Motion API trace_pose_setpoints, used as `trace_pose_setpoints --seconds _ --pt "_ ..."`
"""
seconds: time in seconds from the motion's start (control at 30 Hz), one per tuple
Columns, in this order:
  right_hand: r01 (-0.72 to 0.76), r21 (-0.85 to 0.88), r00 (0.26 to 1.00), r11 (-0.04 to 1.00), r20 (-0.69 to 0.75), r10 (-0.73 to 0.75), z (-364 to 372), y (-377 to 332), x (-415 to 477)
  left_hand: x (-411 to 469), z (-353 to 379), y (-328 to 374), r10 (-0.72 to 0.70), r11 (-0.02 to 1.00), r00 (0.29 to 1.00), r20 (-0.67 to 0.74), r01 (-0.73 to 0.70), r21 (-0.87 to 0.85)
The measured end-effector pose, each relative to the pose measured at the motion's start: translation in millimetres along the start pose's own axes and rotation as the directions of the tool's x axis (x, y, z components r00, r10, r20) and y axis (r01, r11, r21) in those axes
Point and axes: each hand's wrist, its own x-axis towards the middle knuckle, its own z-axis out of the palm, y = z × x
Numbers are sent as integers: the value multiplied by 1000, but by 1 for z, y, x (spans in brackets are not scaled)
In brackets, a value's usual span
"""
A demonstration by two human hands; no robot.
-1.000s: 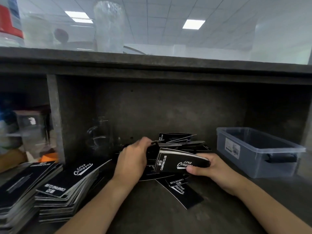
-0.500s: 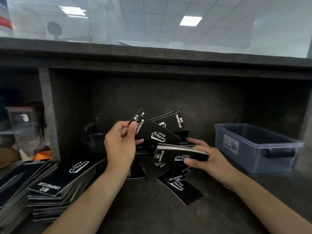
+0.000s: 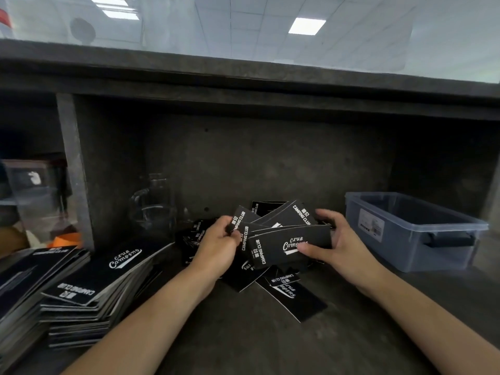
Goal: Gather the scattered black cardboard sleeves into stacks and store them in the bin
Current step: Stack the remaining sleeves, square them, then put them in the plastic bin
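Black cardboard sleeves [image 3: 295, 301] lie loose on the grey counter [image 3: 243, 345], close to the person. At the left sit tall stacks [image 3: 89, 288] of them. A bit further back, both hands hold a messy bunch of sleeves [image 3: 286, 240] just above the loose ones. The left hand [image 3: 216, 247] pinches the bunch's left end. The right hand [image 3: 338, 244] grips the right end, thumb in front, fingers curled behind. The clear bin [image 3: 411, 231] stands to the right, apart from the bunch. A glass jug [image 3: 151, 209] stands at the back.
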Motion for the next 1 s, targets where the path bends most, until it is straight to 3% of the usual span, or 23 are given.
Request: trace_pose_setpoints --seconds 0.13,0.27,0.37,0.47,0.53,0.6,0.7,0.83,0.9,1.0 --pt "48 -356 985 933 172 15 -3 0 -3 -4 -2 12 -169 984 986 14 169 -56" --pt "87 -414 975 906 222 8 3 -4 -7 -9 3 8 -82 996 997 -5 82 30" --pt "102 -380 977 919 211 -21 1 -7 -7 -13 8 8 62 998 998 30 -63 26" --pt "125 -384 968 915 250 -28 6 -12 -12 -16 13 7 184 968 978 94 -197 157" --pt "139 -405 968 904 248 -38 9 -13 -13 -15 12 6 176 968 984 -5 -172 181" --pt "122 -403 975 907 218 -35 11 -13 -12 -10 10 5 126 988 989 -79 -118 96" --pt "80 -316 978 946 207 -14 14 -10 -12 -16 15 7 0 996 998 55 5 -84" --pt "-50 -75 962 996 265 69 17 -11 -14 -17 22 2 49 998 998 33 -48 -36" --pt "-105 -46 962 993 247 113 15 -9 -11 -15 20 1 60 998 998 35 -59 -12" --pt "-58 -139 977 989 195 85 10 -11 -7 -13 18 0 52 999 996 73 -53 15"
